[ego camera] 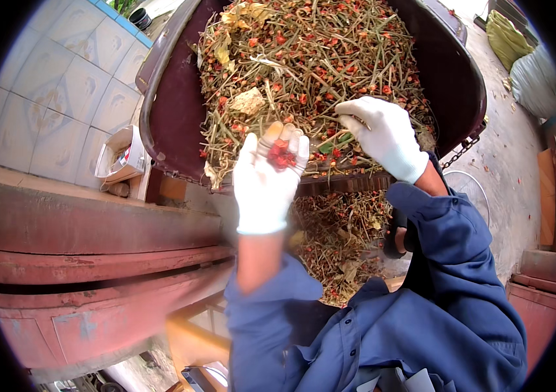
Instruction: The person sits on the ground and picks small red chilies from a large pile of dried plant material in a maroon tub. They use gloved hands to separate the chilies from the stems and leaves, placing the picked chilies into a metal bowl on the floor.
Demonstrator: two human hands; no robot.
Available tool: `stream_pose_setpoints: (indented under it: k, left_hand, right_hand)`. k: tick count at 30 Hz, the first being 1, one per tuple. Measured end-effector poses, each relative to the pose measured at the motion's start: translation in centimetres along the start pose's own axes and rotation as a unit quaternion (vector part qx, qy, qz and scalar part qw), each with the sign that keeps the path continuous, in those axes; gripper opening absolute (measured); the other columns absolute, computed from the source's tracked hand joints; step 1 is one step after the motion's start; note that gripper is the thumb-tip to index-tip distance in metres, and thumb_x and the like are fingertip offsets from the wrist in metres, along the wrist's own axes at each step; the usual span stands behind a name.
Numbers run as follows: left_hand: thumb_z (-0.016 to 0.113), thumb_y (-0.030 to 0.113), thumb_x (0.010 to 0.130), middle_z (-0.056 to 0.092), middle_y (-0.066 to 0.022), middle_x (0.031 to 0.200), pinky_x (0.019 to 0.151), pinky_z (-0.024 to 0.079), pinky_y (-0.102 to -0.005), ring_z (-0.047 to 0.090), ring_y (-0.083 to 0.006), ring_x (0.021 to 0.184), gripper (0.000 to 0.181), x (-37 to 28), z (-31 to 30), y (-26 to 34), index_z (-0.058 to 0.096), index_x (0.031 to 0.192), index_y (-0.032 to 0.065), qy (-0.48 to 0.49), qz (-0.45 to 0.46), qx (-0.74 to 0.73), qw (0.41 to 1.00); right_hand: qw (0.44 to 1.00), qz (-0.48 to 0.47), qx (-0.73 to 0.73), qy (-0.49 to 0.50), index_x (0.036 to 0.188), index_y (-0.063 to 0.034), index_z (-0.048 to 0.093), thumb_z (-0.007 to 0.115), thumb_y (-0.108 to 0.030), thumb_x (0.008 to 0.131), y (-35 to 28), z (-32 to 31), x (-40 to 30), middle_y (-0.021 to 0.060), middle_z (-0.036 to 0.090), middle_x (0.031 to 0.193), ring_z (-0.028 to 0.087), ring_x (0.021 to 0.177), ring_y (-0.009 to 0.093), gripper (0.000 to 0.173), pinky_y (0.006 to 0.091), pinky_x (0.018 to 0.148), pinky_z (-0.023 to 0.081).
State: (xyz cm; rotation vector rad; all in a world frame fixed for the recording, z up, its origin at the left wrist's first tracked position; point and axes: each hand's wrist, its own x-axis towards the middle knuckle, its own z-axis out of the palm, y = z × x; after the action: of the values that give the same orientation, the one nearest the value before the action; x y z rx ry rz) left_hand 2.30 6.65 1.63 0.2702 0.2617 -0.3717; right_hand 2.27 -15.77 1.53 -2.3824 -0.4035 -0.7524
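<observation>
My left hand [270,171], in a white glove, is palm up in front of the heap with its fingers curled. Red plant pieces [281,156] rest in its palm and against the fingers. My right hand [385,130], gloved likewise, is bent over the near right of the heap, fingertips among the stems; whether they pinch one I cannot tell. The heap of dry stems [307,63] is mixed with red and orange bits and fills a maroon metal cargo bed [180,98]. Close to my left fingertips sits a pale, rough lump [247,101]. Green leaf bits [327,148] show between the hands.
More stems [341,245] lie on the ground below the bed's near edge. A chain [459,151] hangs at its right corner. Left are a white carton [121,154] and a red ledge [87,230]; sacks [535,81] stand at far right. A wooden stool-like piece [194,338] is beside me.
</observation>
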Motion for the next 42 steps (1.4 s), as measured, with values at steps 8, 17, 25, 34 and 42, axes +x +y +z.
stream_pose_setpoints:
  k: [8,17,25,34,42]
  left_hand:
    - [0.043,0.030,0.105,0.064,-0.0182,0.107,0.079,0.057,-0.0415,0.062,-0.0281,0.100,0.038,-1.1,-0.6,3.2,0.062,0.112,-0.0019,0.039,0.077,-0.077,0.993]
    - [0.054,0.020,0.101,0.064,-0.0163,0.106,0.070,0.056,-0.0358,0.063,-0.0248,0.093,0.027,-2.6,-2.1,5.7,0.058,0.116,-0.0022,-0.011,0.066,-0.102,0.993]
    - [0.055,0.019,0.100,0.064,-0.0155,0.106,0.071,0.056,-0.0359,0.063,-0.0246,0.092,0.027,-3.1,-1.9,6.3,0.058,0.116,-0.0016,-0.021,0.072,-0.099,0.992]
    - [0.056,0.016,0.099,0.065,-0.0160,0.104,0.069,0.057,-0.0355,0.064,-0.0256,0.093,0.025,-2.6,-2.8,6.4,0.059,0.116,-0.0017,-0.007,0.074,-0.090,0.993]
    - [0.058,0.015,0.098,0.066,-0.0140,0.103,0.065,0.056,-0.0346,0.065,-0.0248,0.090,0.022,-2.3,-2.6,5.9,0.061,0.114,-0.0004,0.009,0.075,-0.083,0.994]
  right_hand:
    - [0.984,-0.138,-0.010,-0.109,0.106,-0.0102,0.070,0.068,-0.017,0.082,-4.6,5.5,0.4,0.0124,0.065,0.109,0.061,0.107,0.031,0.025,0.0436,0.087,0.051]
    - [0.987,-0.136,-0.062,-0.055,0.112,-0.0146,0.071,0.074,-0.024,0.076,-5.9,13.6,1.6,0.0238,0.047,0.140,0.042,0.129,0.048,0.038,0.0591,0.106,0.034]
    - [0.971,-0.035,-0.224,-0.083,0.098,-0.0123,0.069,0.072,-0.021,0.081,-2.0,8.8,2.8,0.0120,0.063,0.123,0.061,0.109,0.030,0.019,0.0443,0.080,0.052]
    - [0.948,0.012,-0.312,-0.058,0.090,-0.0117,0.074,0.069,-0.020,0.081,2.9,5.1,2.0,0.0112,0.068,0.112,0.066,0.102,0.029,0.014,0.0453,0.079,0.052]
    - [0.972,0.000,-0.223,0.077,0.091,-0.0116,0.074,0.068,-0.014,0.082,1.3,2.9,3.1,0.0052,0.071,0.102,0.067,0.094,0.027,0.011,0.0416,0.081,0.054]
